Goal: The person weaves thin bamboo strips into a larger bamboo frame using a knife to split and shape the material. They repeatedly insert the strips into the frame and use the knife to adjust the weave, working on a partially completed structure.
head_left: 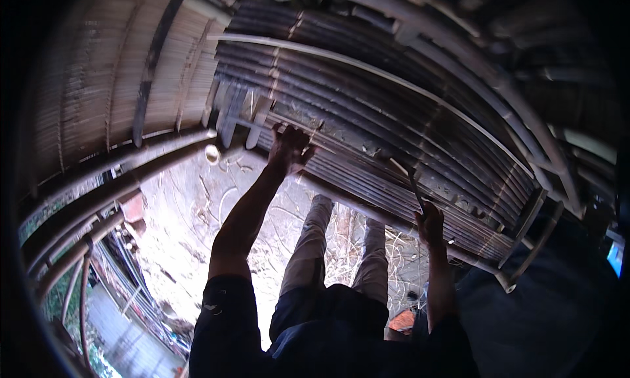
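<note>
The left hand (291, 147) shows bent fingers over the near part of a platform of dark, narrow bamboo slats (367, 99); from my remote station I cannot tell whether it grips a slat or merely rests. I record the right hand (430, 227) closed around the lower end of a slim, dark, rod-like tool (416, 189), whose paler, angled tip reaches over the slats. I note a thick, round, brown bamboo pole (121, 186) at the left, beside bright, pale ground (187, 197).

I count two hands: left hand (291, 145) at eleven, right hand (430, 226) at four o'clock; one hammer-like tool (415, 186); two trouser legs (307, 250).
</note>
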Motion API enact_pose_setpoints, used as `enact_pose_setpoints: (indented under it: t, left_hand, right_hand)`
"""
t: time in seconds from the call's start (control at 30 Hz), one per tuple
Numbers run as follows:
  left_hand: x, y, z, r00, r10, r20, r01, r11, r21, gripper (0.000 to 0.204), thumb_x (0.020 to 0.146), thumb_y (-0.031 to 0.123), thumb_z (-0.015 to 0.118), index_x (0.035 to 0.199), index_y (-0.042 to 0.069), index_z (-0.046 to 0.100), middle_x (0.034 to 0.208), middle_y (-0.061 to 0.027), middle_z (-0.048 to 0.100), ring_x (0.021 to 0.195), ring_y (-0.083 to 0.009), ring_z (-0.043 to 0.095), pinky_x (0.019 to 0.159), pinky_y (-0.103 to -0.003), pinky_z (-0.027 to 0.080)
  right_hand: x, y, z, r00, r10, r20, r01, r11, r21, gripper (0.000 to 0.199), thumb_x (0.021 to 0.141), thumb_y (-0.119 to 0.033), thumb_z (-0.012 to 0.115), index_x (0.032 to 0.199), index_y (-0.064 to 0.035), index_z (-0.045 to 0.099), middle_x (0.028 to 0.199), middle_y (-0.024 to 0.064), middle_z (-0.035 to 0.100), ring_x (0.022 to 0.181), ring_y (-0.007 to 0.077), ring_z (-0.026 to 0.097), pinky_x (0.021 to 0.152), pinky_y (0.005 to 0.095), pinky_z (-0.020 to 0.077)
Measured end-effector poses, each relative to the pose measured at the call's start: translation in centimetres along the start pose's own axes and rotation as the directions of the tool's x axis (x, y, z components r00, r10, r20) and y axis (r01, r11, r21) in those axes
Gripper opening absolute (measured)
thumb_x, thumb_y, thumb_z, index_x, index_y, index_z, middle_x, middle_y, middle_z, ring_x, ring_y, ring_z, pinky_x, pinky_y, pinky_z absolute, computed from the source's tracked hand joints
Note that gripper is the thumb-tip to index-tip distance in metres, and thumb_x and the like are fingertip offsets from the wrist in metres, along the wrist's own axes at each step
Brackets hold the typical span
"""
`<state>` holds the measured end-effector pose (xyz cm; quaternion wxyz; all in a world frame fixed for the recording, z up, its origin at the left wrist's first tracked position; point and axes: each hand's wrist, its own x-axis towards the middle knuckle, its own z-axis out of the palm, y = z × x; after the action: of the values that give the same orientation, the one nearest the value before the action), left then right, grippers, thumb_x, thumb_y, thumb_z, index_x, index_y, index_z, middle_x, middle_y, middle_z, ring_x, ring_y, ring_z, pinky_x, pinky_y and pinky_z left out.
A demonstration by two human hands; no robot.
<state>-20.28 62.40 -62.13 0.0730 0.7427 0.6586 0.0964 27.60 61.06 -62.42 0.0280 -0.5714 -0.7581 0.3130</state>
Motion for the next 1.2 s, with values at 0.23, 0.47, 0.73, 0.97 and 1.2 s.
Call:
enact_pose_setpoints:
  t: [0.23,0.47,0.73,0.97,1.2]
  left_hand:
    - [2.2,-3.4,6.4,1.0,-0.001,-0.012,-0.001,0.996,-0.094,0.04,0.077,0.054,0.066,0.073,0.015,0.06,0.078,-0.002,0.057,0.089,-0.0224,0.054,0.09,-0.05,0.027]
    - [-0.8,-5.7,13.3,0.964,-0.039,0.263,0.09,0.978,-0.187,0.047,0.087,0.058,0.053,0.089,0.012,0.062,0.096,-0.0057,0.06,0.107,-0.0254,0.052,0.101,-0.066,0.022]
    - [1.8,-5.4,16.8,0.895,-0.125,0.428,0.23,0.952,-0.203,0.062,0.085,0.068,0.045,0.11,0.012,0.059,0.124,-0.0089,0.052,0.134,-0.029,0.034,0.108,-0.074,0.006]
    - [2.0,-6.2,18.0,0.83,-0.135,0.54,0.293,0.931,-0.217,0.062,0.084,0.069,0.047,0.112,0.014,0.057,0.132,-0.0086,0.047,0.138,-0.0285,0.03,0.11,-0.072,0.005]
    - [0.3,-3.8,18.8,0.963,-0.039,0.268,0.066,0.994,-0.091,0.068,0.089,0.063,0.046,0.137,0.014,0.047,0.143,-0.0123,0.042,0.142,-0.0285,0.025,0.114,-0.065,0.003]
  right_hand:
    - [2.7,4.6,4.9,0.98,-0.087,-0.178,0.053,0.981,-0.186,0.032,0.082,-0.016,0.071,0.106,-0.001,0.056,0.114,0.018,0.053,0.112,0.0365,0.049,0.099,0.0467,0.0376]
    - [4.5,4.7,3.2,0.991,0.092,0.102,-0.077,0.986,-0.146,0.027,0.093,-0.03,0.06,0.093,-0.0035,0.054,0.083,0.0175,0.06,0.078,0.0406,0.059,0.067,0.0475,0.0444]
    - [4.5,3.8,2.4,0.976,0.209,0.066,-0.201,0.973,-0.111,0.034,0.094,-0.034,0.06,0.094,-0.0001,0.052,0.084,0.0216,0.057,0.08,0.0428,0.057,0.069,0.0486,0.0431]
    - [5.1,3.8,3.7,0.964,0.232,0.134,-0.217,0.969,-0.115,0.033,0.095,-0.032,0.058,0.099,0.0006,0.054,0.089,0.0226,0.059,0.085,0.0427,0.058,0.072,0.0481,0.044]
    - [1.6,1.8,3.3,0.916,0.388,0.099,-0.369,0.914,-0.166,0.042,0.093,-0.031,0.061,0.122,-0.0019,0.056,0.109,0.0159,0.061,0.103,0.0344,0.058,0.09,0.042,0.0452]
